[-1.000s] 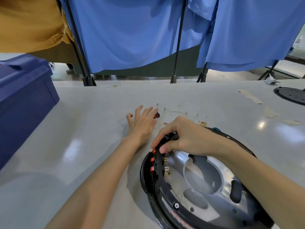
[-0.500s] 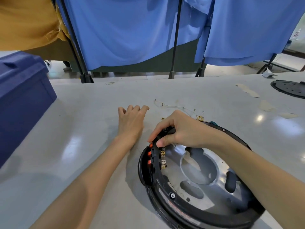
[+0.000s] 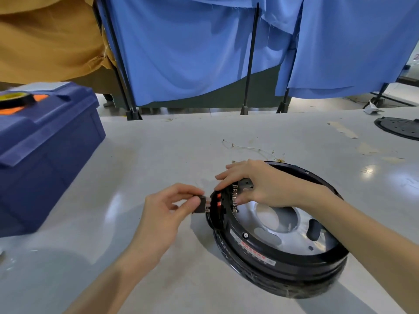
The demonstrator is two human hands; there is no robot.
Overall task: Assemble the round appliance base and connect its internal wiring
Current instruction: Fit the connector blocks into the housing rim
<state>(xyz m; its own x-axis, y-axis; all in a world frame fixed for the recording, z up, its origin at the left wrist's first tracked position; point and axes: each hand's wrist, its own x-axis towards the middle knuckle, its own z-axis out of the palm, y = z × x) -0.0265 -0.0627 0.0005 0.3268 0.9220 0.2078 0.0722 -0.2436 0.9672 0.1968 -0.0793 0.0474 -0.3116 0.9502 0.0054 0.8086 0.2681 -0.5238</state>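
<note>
1. The round appliance base (image 3: pixel 283 264) lies flat on the grey counter (image 3: pixel 113 257), right of centre, with its silvery inner plate (image 3: pixel 285 225) facing up.
2. The right hand (image 3: pixel 260 182) grips the base's far-left rim: its fingers lie over the edge and its thumb sits inside, against a row of metal terminals (image 3: pixel 234 198).
3. The left hand (image 3: pixel 167 209) pinches a small black connector block (image 3: pixel 200 205) between thumb and fingers. It holds the block just beside the base's left edge, at the orange parts (image 3: pixel 218 199); I cannot tell whether they touch.
4. Thin loose wires (image 3: pixel 249 148) lie on the counter just behind the base.
5. A blue toolbox (image 3: pixel 49 150) stands at the left with a tape roll (image 3: pixel 15 99) on its lid.
6. A black perforated disc (image 3: pixel 399 128) lies at the far right.
7. Blue curtains (image 3: pixel 192 53) hang behind the counter.
</note>
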